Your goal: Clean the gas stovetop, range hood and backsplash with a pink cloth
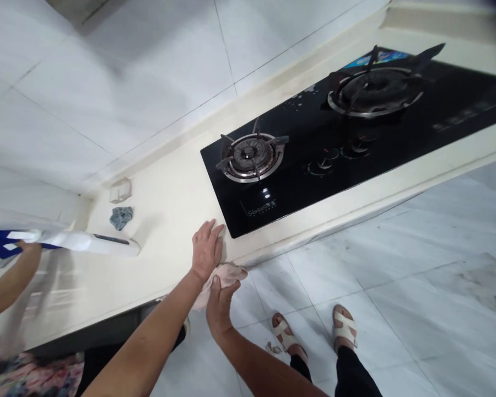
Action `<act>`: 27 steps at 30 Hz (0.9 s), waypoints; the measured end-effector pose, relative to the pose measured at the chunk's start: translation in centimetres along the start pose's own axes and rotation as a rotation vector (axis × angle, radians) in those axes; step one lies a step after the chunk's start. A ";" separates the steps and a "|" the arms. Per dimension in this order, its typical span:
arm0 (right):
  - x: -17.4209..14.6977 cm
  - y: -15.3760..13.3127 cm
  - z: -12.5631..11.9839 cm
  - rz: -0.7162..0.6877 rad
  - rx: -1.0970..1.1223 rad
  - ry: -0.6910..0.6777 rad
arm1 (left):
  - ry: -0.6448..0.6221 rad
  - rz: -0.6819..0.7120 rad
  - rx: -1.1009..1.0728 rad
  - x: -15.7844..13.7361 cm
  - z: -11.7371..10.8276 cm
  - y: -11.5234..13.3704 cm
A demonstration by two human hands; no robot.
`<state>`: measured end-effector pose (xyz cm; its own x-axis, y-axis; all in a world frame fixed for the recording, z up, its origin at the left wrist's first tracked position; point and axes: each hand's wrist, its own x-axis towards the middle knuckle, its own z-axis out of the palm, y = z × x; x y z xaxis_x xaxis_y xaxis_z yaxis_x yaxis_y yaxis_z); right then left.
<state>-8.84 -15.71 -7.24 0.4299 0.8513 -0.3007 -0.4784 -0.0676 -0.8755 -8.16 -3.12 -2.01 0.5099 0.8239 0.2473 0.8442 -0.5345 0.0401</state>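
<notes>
My left hand (206, 249) lies on the cream countertop (177, 215), fingers stretched out, beside the near left corner of the black glass gas hob (297, 160). Just below it, at the counter's front edge, my right hand (221, 306) grips a pale pink cloth (229, 273). The cloth is bunched over the edge, and part of it hangs down behind my wrists. On the hob sit a left burner (252, 157) and a right burner (376, 91), each with a dark pan support. Whitish spots mark the glass near its back edge.
At the left, another person's hand (27, 248) is at a long white object (95, 242) with blue beside it. A grey-blue scrap (121, 218) and a small pale block (120, 190) lie near the tiled wall (149, 71). Below is the tiled floor (326, 270).
</notes>
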 end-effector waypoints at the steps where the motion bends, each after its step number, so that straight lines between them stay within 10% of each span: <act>1: 0.1 -0.4 -0.6 0.015 0.000 0.008 | -0.008 0.010 -0.004 0.0 0.1 -0.2; 7: 7.7 -8.1 -11.8 -0.092 -0.180 0.273 | -0.045 0.030 -0.030 0.1 0.1 0.4; 10: 13.1 -12.7 -18.5 -0.404 -0.574 0.410 | -0.040 0.054 -0.032 -0.3 0.0 0.6; 14: 16.7 -16.4 -23.5 -0.809 -1.042 0.244 | -0.098 0.089 -0.003 -3.8 -1.1 -2.2; 18: 15.0 -16.1 -21.1 -0.942 -1.304 0.013 | -0.097 -0.141 0.063 -9.9 -3.2 -7.9; 27: 2.8 -2.6 -3.5 -0.886 -1.275 -0.839 | 0.064 -0.480 -0.113 -12.6 -3.9 -12.5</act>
<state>-3.69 -14.97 -7.16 -0.4640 0.8392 0.2837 0.6759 0.5424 -0.4990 -25.80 -7.58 -1.84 0.0542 0.9707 0.2341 0.9564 -0.1179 0.2673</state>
